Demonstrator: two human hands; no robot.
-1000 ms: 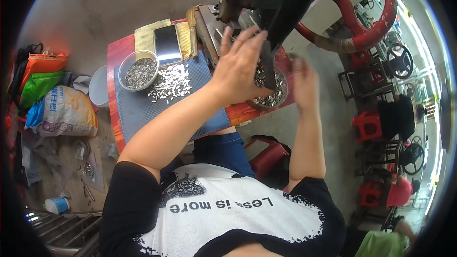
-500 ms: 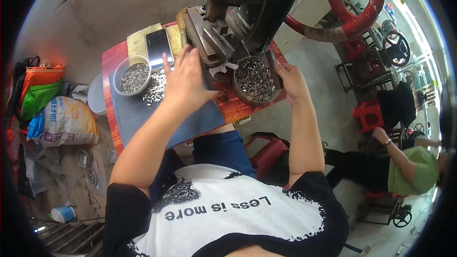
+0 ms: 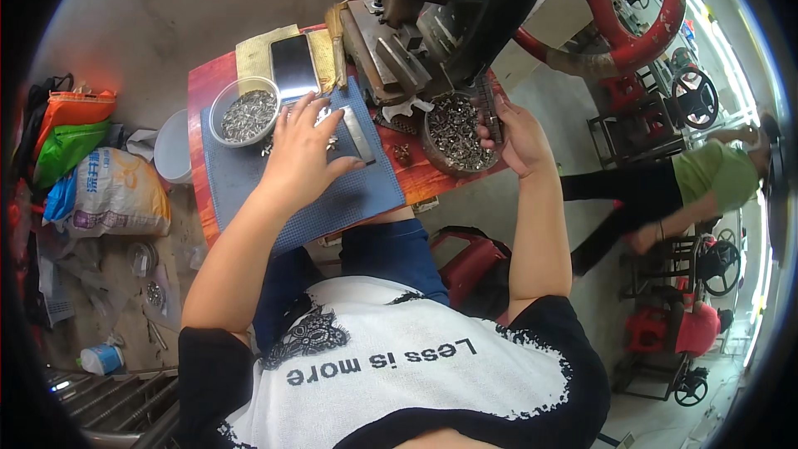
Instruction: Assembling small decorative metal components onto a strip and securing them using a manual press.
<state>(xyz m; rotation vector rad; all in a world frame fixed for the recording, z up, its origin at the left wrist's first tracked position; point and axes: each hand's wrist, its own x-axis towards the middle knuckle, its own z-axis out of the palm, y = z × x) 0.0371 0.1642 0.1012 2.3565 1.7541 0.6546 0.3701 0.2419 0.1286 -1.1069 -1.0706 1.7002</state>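
Note:
My left hand (image 3: 301,150) is over the blue mat (image 3: 237,179), palm down with fingers apart. Beneath its fingertips lie small shiny metal pieces (image 3: 331,140), partly covered by the hand. A flat metal bar (image 3: 358,135) rests on the mat beside my left thumb. To the left stands a clear round tub (image 3: 218,120) with many small silvery pieces in it. My right hand (image 3: 522,140) grips a dark, narrow metal strip (image 3: 489,108). The strip is at the right side of a round bowl (image 3: 431,152) heaped with small metal pieces.
A phone (image 3: 293,65) lies on a yellow cloth (image 3: 253,56) at the table's back. The dark press (image 3: 407,66) rises behind the bowl, with a red handwheel (image 3: 611,58) at right. Sacks (image 3: 116,195) sit on the left. A person in green (image 3: 711,179) bends at the far right.
My left hand has come lower, onto the small pieces, and the flat bar beside it is now uncovered. My right hand has turned with the strip. The person in green has moved farther back.

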